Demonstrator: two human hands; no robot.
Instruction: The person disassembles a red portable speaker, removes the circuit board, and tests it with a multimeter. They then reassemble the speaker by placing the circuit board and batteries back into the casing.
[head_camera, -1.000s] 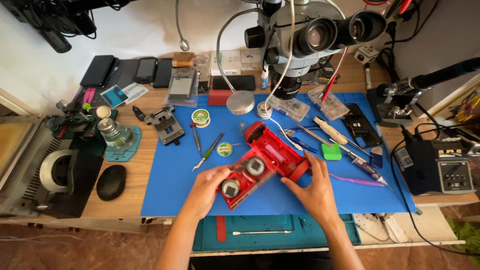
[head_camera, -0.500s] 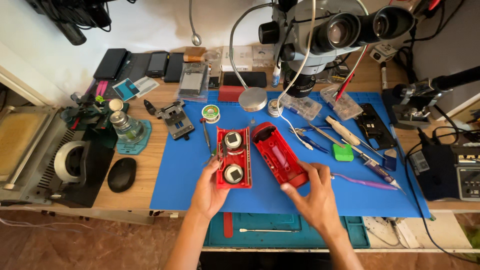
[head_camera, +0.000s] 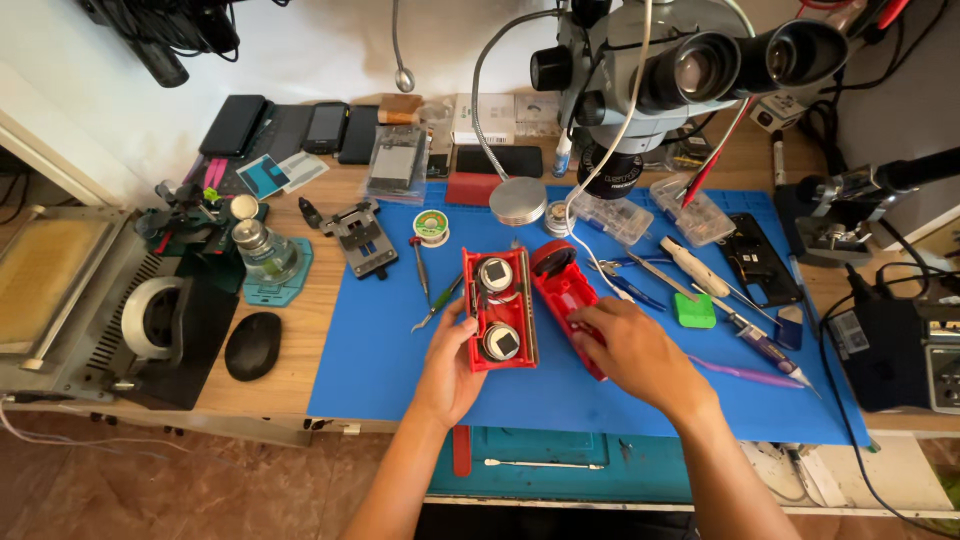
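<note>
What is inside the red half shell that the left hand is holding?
Inside the red half shell sit two round silver parts, one above the other, each with a dark centre. The left hand covers part of its lower left edge, and what lies beneath the round parts is hidden.

Along the back edge of your bench lie three dark phones (head_camera: 327, 127) with blank screens, and just right of them a silvery flat package (head_camera: 396, 160) and a pale rectangular box (head_camera: 487, 118). A black phone (head_camera: 760, 258) rests face up on the blue mat's right side. At your far right, a black station (head_camera: 943, 352) shows a small grey display panel.
</note>
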